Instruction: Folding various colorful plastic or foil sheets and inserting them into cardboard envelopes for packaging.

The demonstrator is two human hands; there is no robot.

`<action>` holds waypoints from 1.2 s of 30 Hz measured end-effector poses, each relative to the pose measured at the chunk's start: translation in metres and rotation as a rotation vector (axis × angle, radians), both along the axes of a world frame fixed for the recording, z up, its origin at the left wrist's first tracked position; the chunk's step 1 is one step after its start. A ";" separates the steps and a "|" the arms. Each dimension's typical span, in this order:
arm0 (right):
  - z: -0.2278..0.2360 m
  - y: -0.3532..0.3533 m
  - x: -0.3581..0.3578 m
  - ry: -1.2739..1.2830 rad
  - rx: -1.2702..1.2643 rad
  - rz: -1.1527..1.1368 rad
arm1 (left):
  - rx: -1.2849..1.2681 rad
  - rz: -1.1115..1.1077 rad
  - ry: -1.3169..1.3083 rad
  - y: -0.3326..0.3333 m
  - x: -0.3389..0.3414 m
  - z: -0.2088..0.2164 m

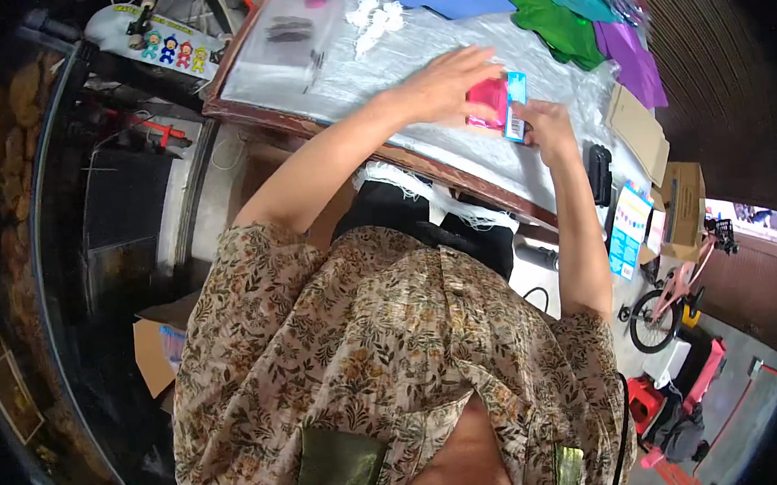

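Note:
A small pink packet (487, 103) with a shiny clear cover lies over the table. Along its right side stands a narrow blue-and-white printed card (516, 107) with a barcode. My left hand (450, 87) reaches across the packet's left side, fingers stretched out and the thumb against the pink part. The card's lower right edge is pinched by my right hand (545, 130); some of its fingertips are hidden behind the card. Beneath both hands is a table (369, 95) covered with crinkled clear plastic.
Green cloth-like pieces (558, 28) and a purple piece (635, 58) lie at the far right. A white lacy item (375, 20) sits farther back. To the right are a black case (598, 174), a cardboard box (682, 208) and a pink bicycle (672, 304). A skateboard (158, 42) rests at left.

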State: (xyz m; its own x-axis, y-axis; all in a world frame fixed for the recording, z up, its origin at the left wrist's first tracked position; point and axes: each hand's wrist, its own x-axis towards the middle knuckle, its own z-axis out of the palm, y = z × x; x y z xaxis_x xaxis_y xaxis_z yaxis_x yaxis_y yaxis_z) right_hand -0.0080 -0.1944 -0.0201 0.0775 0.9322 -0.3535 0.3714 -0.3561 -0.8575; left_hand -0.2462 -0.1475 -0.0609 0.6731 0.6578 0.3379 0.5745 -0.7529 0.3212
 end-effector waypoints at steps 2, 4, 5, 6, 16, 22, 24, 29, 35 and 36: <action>-0.005 -0.001 0.006 0.050 0.007 -0.017 | -0.083 -0.027 -0.518 0.008 -0.029 0.002; -0.020 -0.003 0.020 0.218 0.027 -0.018 | 0.148 0.189 -0.396 0.013 -0.079 0.017; -0.027 -0.006 0.027 0.303 0.032 -0.029 | 0.190 0.249 -0.285 0.008 -0.099 0.030; -0.028 -0.009 0.029 0.308 0.031 -0.033 | 0.234 0.319 -0.173 0.001 -0.114 0.039; -0.013 -0.023 0.006 0.656 0.000 -0.058 | 0.215 0.428 -0.051 0.002 -0.136 0.016; -0.030 -0.037 0.006 0.849 -0.043 -0.066 | -0.456 0.170 -0.656 -0.031 -0.067 0.062; -0.025 -0.040 -0.002 0.976 -0.023 -0.084 | -0.373 0.064 -0.440 -0.043 -0.046 0.079; -0.018 -0.048 -0.014 1.117 0.003 -0.097 | -0.464 0.184 -0.306 -0.058 -0.016 0.099; -0.014 -0.055 -0.014 1.135 0.101 -0.103 | -0.345 0.137 -0.493 -0.065 -0.001 0.104; -0.015 -0.057 -0.012 1.126 0.129 -0.128 | -0.261 0.062 -0.568 -0.065 -0.003 0.102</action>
State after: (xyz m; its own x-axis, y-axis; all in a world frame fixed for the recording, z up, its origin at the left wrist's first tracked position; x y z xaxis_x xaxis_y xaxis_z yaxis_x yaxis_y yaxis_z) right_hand -0.0198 -0.2513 -0.0349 -0.1259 0.9747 -0.1847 -0.6648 -0.2210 -0.7135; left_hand -0.2491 -0.2124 0.0410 0.3936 0.7991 0.4545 0.2998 -0.5789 0.7582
